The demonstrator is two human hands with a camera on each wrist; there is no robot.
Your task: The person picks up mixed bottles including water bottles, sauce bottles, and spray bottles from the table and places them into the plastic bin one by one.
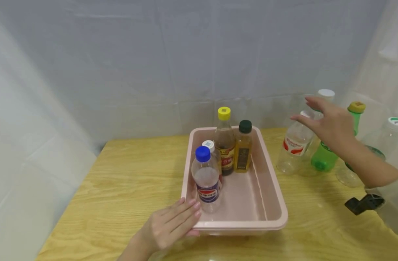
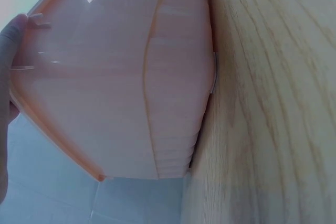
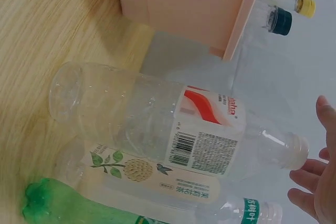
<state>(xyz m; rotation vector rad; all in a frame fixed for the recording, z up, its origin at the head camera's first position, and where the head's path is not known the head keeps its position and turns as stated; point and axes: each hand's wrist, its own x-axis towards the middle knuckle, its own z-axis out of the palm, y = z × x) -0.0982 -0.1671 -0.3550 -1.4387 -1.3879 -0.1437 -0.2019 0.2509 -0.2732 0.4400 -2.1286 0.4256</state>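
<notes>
My left hand (image 1: 173,224) rests on the near-left corner of a pink plastic basin (image 1: 277,217), fingers straight over its rim. My right hand (image 1: 336,125) is raised beside the neck of a clear bottle with a red-and-white label (image 1: 295,145). Its thumb and fingers are spread apart; in the right wrist view the fingers (image 3: 307,179) are close to the white cap (image 3: 299,153), and contact cannot be told. Inside the basin stand a blue-capped bottle (image 1: 205,177), a white-capped bottle (image 1: 208,145), a yellow-capped bottle (image 1: 225,145) with dark liquid and a dark-capped bottle (image 1: 243,148) with amber liquid.
Behind the right hand stand a green bottle with a gold cap (image 1: 356,108), a white-capped clear bottle (image 1: 326,94) and another clear one with a green-and-white cap (image 1: 396,123). White sheeting (image 1: 137,72) hangs behind the wooden table (image 1: 120,185).
</notes>
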